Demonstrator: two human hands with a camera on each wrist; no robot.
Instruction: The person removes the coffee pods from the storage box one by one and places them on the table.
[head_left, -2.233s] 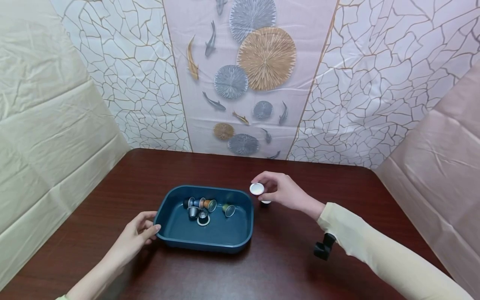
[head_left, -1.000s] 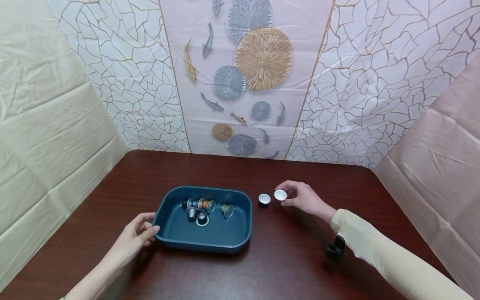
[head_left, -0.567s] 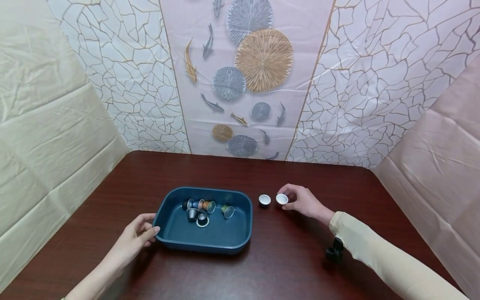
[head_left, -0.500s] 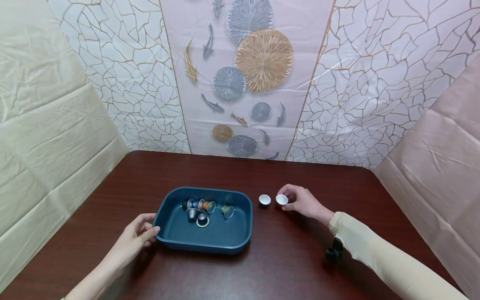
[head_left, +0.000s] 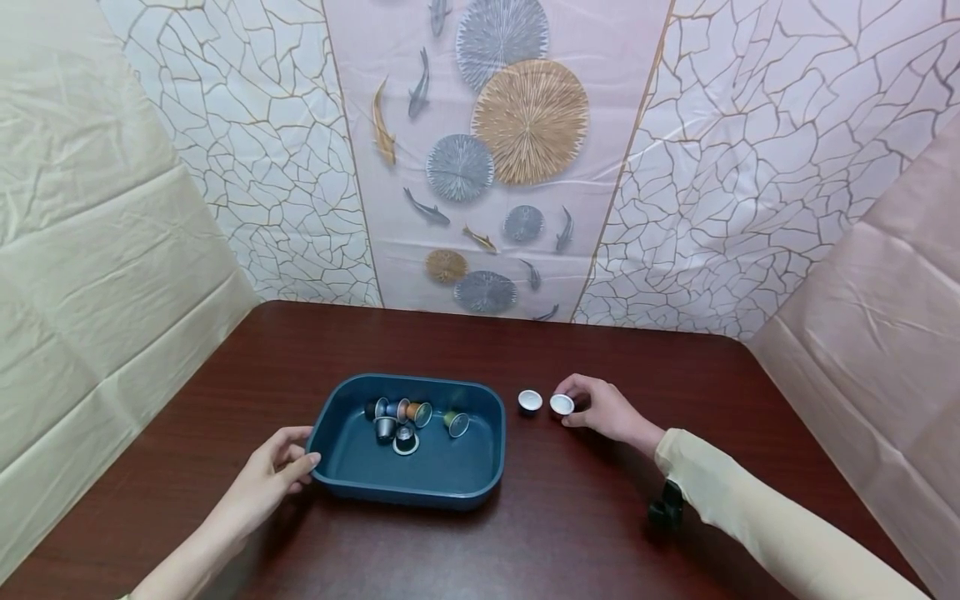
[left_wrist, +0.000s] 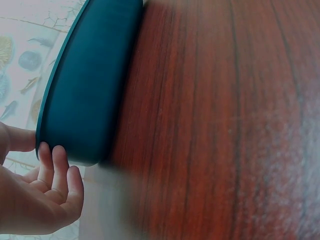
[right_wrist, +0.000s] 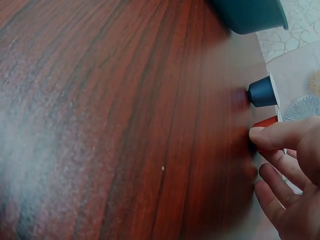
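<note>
With its left wall toward me, a dark blue rectangular tray (head_left: 405, 493) stands on the table. My left hand (head_left: 272, 468) pinches that wall, thumb at the rim and fingers against the outside, as the left wrist view also shows. To the right of the tray, my right hand (head_left: 606, 410) holds a red coffee capsule (right_wrist: 267, 121) between thumb and fingers, its white opening (head_left: 562, 405) facing up. Beside it a dark blue coffee capsule (right_wrist: 262, 93) stands alone with its wide white end (head_left: 529, 400) upward. Whether the red capsule's base touches the table is hard to tell.
Several coffee capsules lie in the tray: an orange one (head_left: 417, 413), a green one (head_left: 455, 422), a grey one (head_left: 385, 427), a black one (head_left: 406, 439) and others clustered at the back left. A patterned cloth backdrop (head_left: 480, 250) rises behind the brown table (head_left: 570, 533).
My right hand has moved right, away from the tray's edge, and come down with the red capsule beside the dark blue one. My left hand has stayed at the tray.
</note>
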